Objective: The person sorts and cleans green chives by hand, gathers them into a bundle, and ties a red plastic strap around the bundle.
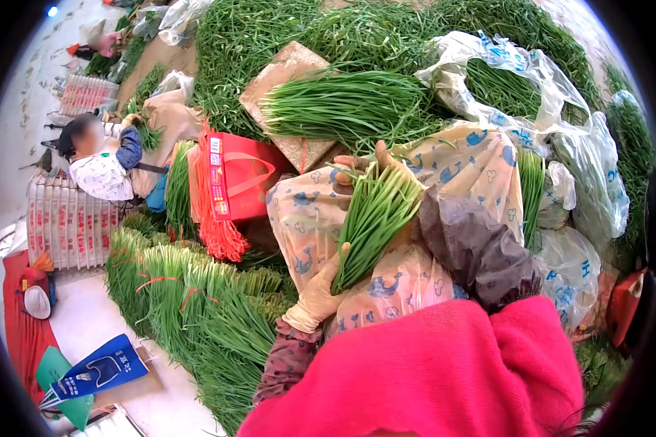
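Note:
A bunch of long green stalks (375, 222) is held over the lap, its pale ends toward the top. Around its lower left end, my left hand (315, 297), in a pale glove, is closed. My right hand (353, 164) wraps the pale end from behind; only some fingers show, the rest hidden by the stalks. Beneath the bunch, a translucent cover with blue prints (302, 200) lies over the legs. Just beyond, another green bunch (350, 105) rests on a square board (291, 60).
A red box bag (248, 175) with red ties (222, 237) stands left of the lap. Tied bunches (189, 284) line the lower left. Loose greens (262, 25) spread at the top; plastic bags (590, 175) lie right. Another person (106, 167) sits at the left.

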### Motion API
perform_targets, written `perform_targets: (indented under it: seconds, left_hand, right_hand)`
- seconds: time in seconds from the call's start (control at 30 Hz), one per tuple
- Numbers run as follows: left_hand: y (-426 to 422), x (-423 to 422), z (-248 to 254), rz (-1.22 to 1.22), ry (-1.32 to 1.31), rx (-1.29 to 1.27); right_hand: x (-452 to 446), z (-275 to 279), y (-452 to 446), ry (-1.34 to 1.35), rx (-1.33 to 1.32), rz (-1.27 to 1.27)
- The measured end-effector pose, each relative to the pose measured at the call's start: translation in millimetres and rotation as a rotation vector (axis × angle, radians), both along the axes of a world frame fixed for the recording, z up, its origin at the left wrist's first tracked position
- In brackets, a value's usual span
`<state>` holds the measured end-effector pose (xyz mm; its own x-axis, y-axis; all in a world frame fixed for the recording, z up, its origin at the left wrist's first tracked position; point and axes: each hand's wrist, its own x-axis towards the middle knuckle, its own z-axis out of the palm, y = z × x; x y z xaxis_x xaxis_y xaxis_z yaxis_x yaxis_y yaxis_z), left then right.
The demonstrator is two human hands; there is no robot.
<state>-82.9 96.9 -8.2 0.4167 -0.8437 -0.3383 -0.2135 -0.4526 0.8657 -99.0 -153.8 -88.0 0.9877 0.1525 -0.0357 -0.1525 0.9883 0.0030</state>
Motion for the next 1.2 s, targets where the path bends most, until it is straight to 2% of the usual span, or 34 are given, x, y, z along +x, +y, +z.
perform_targets:
  seconds: [0.03,0.13,0.17,0.2,0.27,0.37,0.4,0.47,0.5,0.57,0.63,0.67,0.73,0.77,0.8,0.83,0.87,0.9,0.93,0.97,1.0,1.07,1.1,1.13,1.2]
  left_hand:
    - [4,-2,-7,0.063,0.198,0.02]
    - [28,12,-24,-0.053,0.186,-0.019]
    - [22,21,0,-0.16,0.035,-0.004]
    - [21,28,17,-0.158,0.038,-0.007]
    - [25,45,45,-0.224,0.071,0.143]
    - [43,73,77,0.043,0.238,0.234]
    - [43,79,84,0.104,0.215,0.169]
    - [31,87,80,0.189,0.365,-0.137]
    - [20,91,74,0.194,0.364,-0.139]
    - [-10,92,45,0.031,0.455,-0.108]
    - [-28,75,-21,-0.081,0.593,-0.216]
    - [-17,82,-56,-0.226,0.518,0.121]
    - [-46,43,-27,-0.049,0.731,-0.048]
    - [-51,37,-24,-0.064,0.744,-0.049]
    - [-53,31,-23,-0.02,0.869,-0.093]
    - [-54,26,-23,0.03,0.992,-0.134]
    - [-50,23,-25,0.031,0.997,-0.132]
    - [-44,21,-27,0.101,1.007,-0.128]
    - [-40,20,-28,0.177,1.012,-0.125]
    - [-39,19,-22,0.198,1.012,-0.149]
    - [-37,17,-19,0.21,1.005,-0.148]
    - [-37,11,-12,0.299,0.95,-0.184]
    - [-40,8,-5,0.333,0.938,-0.203]
    - [-41,6,-3,0.336,0.936,-0.201]
    - [-43,2,-1,0.392,0.877,-0.133]
  right_hand:
    - [-2,11,-4,-0.024,-0.004,-0.001]
    - [-3,7,-11,-0.049,0.019,0.039]
    - [-3,4,-12,-0.06,0.052,0.077]
    - [-5,6,-12,-0.057,0.049,0.079]
    - [-9,17,-9,-0.025,-0.084,0.004]
    - [-14,35,-10,0.019,-0.098,0.037]
    - [-16,43,-10,0.085,-0.123,0.056]
    - [-15,51,-9,0.069,-0.139,0.067]
    - [-13,53,-9,0.06,-0.162,0.083]
    - [-11,58,-7,0.054,-0.189,0.105]
    - [-11,66,-6,0.029,-0.214,0.119]
    - [-14,73,-7,0.137,-0.261,0.127]
    - [-13,69,-11,0.097,-0.459,0.083]
    - [-12,58,-20,0.168,-0.633,0.054]
    - [-3,22,-29,0.191,-0.628,0.002]
    - [-13,35,-41,0.324,-0.834,-0.093]
    - [-24,54,-54,0.451,-1.037,-0.187]
    - [-35,59,-63,0.457,-1.188,-0.231]
    - [-45,63,-72,0.453,-1.338,-0.273]
    - [-55,73,-72,0.448,-1.381,-0.293]
    - [-65,76,-73,0.381,-1.508,-0.233]
    - [-75,86,-55,0.135,-1.861,-0.387]
    - [-80,103,-46,0.157,-2.065,-0.203]
    - [-78,98,-36,0.093,-2.251,-0.168]
    - [-73,83,-18,0.187,-2.269,-0.087]
